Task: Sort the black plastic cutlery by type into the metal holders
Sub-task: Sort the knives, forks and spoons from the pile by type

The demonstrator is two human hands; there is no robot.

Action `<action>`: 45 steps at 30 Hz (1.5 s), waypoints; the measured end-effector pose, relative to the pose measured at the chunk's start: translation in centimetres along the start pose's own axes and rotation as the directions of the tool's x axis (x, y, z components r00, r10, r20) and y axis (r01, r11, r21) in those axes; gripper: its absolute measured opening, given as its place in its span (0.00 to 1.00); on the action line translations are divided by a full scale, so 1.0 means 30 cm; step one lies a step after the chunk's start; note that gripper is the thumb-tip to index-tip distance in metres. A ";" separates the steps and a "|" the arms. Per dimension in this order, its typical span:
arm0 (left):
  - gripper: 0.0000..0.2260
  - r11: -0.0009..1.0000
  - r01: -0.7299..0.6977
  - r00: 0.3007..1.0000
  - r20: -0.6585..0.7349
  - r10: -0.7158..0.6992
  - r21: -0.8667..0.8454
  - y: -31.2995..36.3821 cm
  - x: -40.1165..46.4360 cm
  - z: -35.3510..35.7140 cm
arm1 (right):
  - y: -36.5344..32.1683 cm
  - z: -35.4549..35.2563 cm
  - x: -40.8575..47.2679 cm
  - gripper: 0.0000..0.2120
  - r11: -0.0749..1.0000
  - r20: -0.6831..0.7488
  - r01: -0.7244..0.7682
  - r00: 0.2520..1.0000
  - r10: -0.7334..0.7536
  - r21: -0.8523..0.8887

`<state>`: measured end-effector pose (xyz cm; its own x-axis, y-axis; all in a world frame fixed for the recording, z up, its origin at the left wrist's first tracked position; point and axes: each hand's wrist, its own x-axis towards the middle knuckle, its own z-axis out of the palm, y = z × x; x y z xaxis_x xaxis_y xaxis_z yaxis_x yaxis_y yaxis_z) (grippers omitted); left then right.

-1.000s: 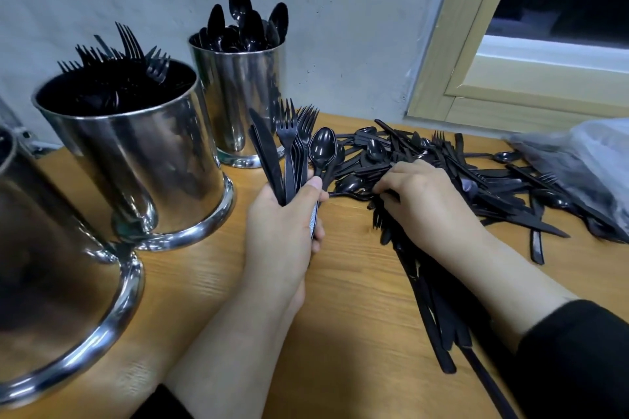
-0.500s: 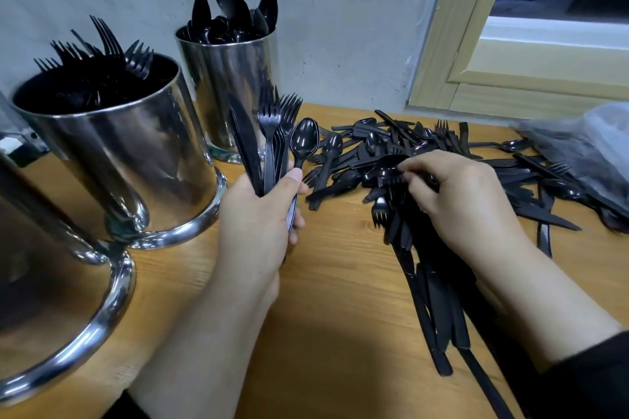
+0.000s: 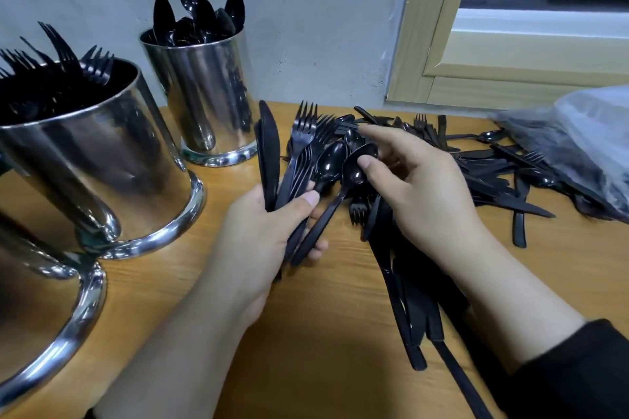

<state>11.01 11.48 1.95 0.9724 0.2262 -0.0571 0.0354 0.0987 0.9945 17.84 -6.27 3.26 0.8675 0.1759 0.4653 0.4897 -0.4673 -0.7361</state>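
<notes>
My left hand (image 3: 262, 235) grips a fanned bunch of black cutlery: knives (image 3: 269, 153), forks (image 3: 303, 136) and a spoon (image 3: 329, 163). My right hand (image 3: 418, 190) pinches the bowl of another black spoon (image 3: 354, 170), whose handle slants down against the left fingers. A loose pile of black cutlery (image 3: 493, 167) covers the wooden table behind and under the right hand. Three metal holders stand at the left: one with spoons (image 3: 207, 92) at the back, one with forks (image 3: 92, 153) in the middle, and one (image 3: 37, 323) nearest, contents hidden.
A clear plastic bag (image 3: 585, 136) lies at the right edge over part of the pile. A grey wall and a wooden window frame (image 3: 442, 44) close off the back. Bare wooden tabletop (image 3: 306, 350) shows between my forearms.
My right hand has lifted a spoon out of the pile and brought it left to the bunch in my left hand. The view has shifted slightly.
</notes>
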 end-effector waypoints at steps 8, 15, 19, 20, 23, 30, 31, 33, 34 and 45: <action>0.05 0.999 0.034 0.991 0.133 -0.034 0.003 -0.025 -0.016 0.023 | 0.018 0.020 0.004 0.08 0.998 -0.019 -0.068 0.998 0.068 -0.015; 0.04 0.998 -0.059 0.980 -0.194 0.055 -0.016 -0.027 0.025 -0.029 | 0.014 0.016 0.005 0.08 0.990 -0.050 -0.126 0.991 0.123 -0.068; 0.03 0.992 -0.060 0.924 -0.383 0.013 -0.112 -0.030 0.063 -0.073 | -0.035 0.041 0.070 0.08 0.943 0.146 -0.096 0.978 0.149 -0.318; 0.03 0.991 -0.049 0.922 -0.388 -0.005 -0.127 -0.031 0.068 -0.075 | -0.053 0.060 0.091 0.10 0.920 0.193 -0.080 0.967 0.164 -0.383; 0.04 0.990 -0.033 0.925 -0.381 -0.021 -0.135 -0.028 0.072 -0.077 | -0.089 0.132 0.146 0.20 0.794 0.239 -0.030 0.946 0.219 -0.608; 0.03 0.985 -0.024 0.931 -0.364 -0.040 -0.171 -0.021 0.069 -0.079 | -0.082 0.223 0.146 0.18 0.613 0.235 -0.025 0.911 0.339 -0.790; 0.03 0.984 -0.018 0.932 -0.359 -0.048 -0.176 -0.019 0.067 -0.079 | -0.078 0.227 0.141 0.16 0.623 0.235 -0.033 0.909 0.343 -0.781; 0.03 0.982 -0.001 0.933 -0.353 -0.067 -0.188 -0.016 0.065 -0.079 | -0.078 0.223 0.130 0.15 0.654 0.232 -0.059 0.908 0.350 -0.754; 0.02 0.981 0.005 0.933 -0.353 -0.074 -0.192 -0.016 0.065 -0.080 | -0.083 0.216 0.124 0.15 0.669 0.226 -0.069 0.911 0.344 -0.740; 0.04 0.975 0.019 0.942 -0.323 -0.092 -0.223 -0.017 0.055 -0.059 | -0.142 0.064 -0.029 0.13 0.919 0.143 -0.273 0.936 0.322 -0.284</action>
<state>12.19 13.52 1.20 0.8381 0.5170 -0.1741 0.0018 0.3166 0.9486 15.16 -2.77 5.07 0.9821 0.1379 0.1284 0.1885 -0.7238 -0.6638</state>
